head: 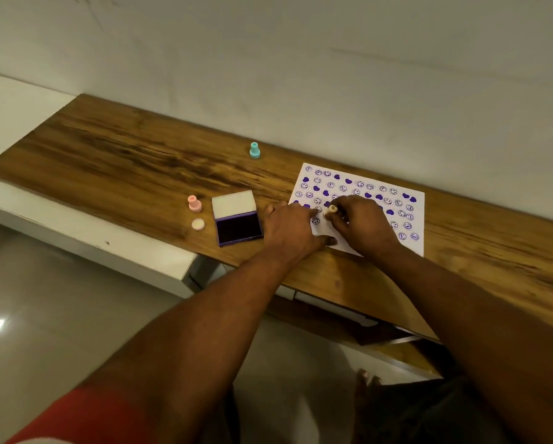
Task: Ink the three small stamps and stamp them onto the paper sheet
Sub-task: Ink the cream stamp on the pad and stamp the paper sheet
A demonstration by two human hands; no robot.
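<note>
— What have your hands got?
— My right hand pinches a cream stamp on the paper sheet; my left hand lies flat, pinning the sheet's edge.
— And beyond?
— Left of it, the open ink pad, pink stamp, its cap; teal stamp farther off.

1. We see a long wooden tabletop with dark streaked grain, set against a plain pale wall.
2. We see a white ledge running along the tabletop's near left edge.
3. We see a glossy grey tiled floor below, carrying one bright light reflection.
</note>
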